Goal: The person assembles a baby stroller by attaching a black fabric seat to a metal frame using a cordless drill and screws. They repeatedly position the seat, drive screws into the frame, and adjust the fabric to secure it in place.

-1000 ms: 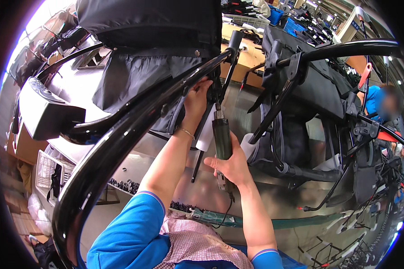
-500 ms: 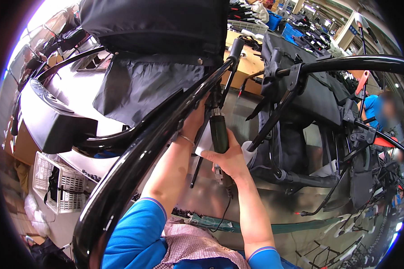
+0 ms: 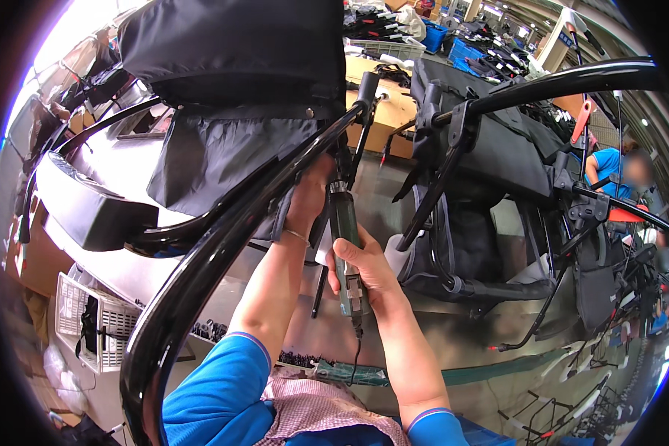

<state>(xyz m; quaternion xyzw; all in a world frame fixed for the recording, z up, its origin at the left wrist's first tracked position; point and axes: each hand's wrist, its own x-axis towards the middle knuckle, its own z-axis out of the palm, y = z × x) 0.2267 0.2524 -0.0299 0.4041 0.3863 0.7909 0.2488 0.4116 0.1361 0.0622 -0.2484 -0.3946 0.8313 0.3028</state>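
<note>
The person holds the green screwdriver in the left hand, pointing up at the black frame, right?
Not quite. In the head view the green screwdriver is in the right hand, not the left. It does point up at the black frame, where the left hand rests.

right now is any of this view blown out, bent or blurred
Head view: daylight blows out the upper left corner; the fisheye bows the black frame tube and darkens the rim; the right hand and green power screwdriver are sharp; a distant person's face at right is blurred.
</note>
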